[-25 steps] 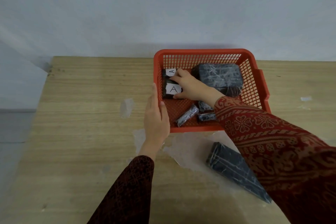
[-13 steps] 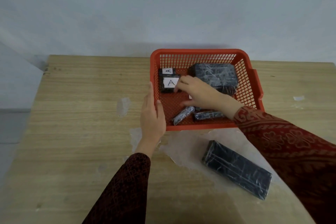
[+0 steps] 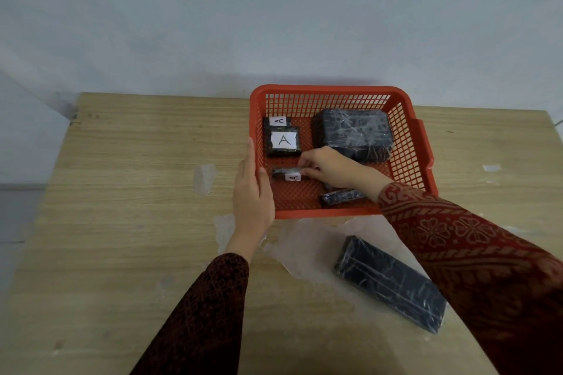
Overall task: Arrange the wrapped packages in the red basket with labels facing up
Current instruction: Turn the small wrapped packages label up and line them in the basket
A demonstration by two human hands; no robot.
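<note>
The red basket (image 3: 335, 91) stands at the table's far side. In its left part lie two dark wrapped packages with white "A" labels up, a small one (image 3: 278, 122) behind a square one (image 3: 284, 141). A big black wrapped block (image 3: 355, 134) fills the back right. My right hand (image 3: 330, 167) grips a thin dark package (image 3: 285, 173) with its "A" label showing, low over the basket floor. Another thin package (image 3: 341, 196) lies by the front wall, no label showing. My left hand (image 3: 253, 192) rests flat against the basket's left wall.
A long black wrapped package (image 3: 390, 283) lies on the wooden table (image 3: 122, 207) in front of the basket, on a patch of clear film (image 3: 304, 246). Bits of tape (image 3: 204, 176) stick to the wood left of the basket. A grey wall rises behind.
My right hand left the square labelled package, picked up a thin package from the basket's front and brought it left with its label turned up. My left hand stayed at the wall.
</note>
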